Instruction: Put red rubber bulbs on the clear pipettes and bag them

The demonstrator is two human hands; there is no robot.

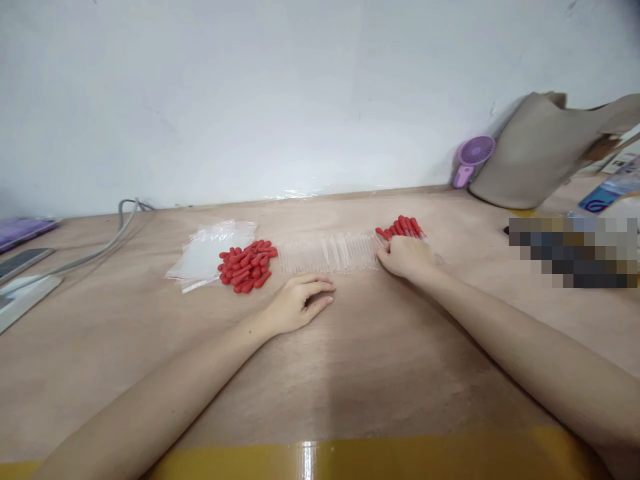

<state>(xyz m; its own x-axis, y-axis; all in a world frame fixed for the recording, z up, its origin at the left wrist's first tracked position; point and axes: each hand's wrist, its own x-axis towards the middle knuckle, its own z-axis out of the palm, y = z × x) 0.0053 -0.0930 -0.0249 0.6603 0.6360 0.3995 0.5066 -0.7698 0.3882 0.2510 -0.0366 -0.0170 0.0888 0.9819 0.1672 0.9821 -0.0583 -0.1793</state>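
1. Note a purple swirl [595,199] on blue-labelled bottle [616,179]; cannot read lettering [620,162] on white panel [631,148].
2. Find clear plastic bags [200,257] stacked against red rubber bulbs [246,268].
3. See clear tubes [325,253] rowed between bulbs and red-bulbed tubes [405,227].
4. See left hand [297,303] near row, thumb and fingers apart.
5. Cannot tell grip of right hand [411,256] at row's right end.

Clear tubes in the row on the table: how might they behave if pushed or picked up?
The tubes look slim and straight, so probably stiff and light. They seem round, so a sideways push may roll them into their close neighbours. Their shine suggests a smooth surface that could slip; glass or plastic, I cannot tell.
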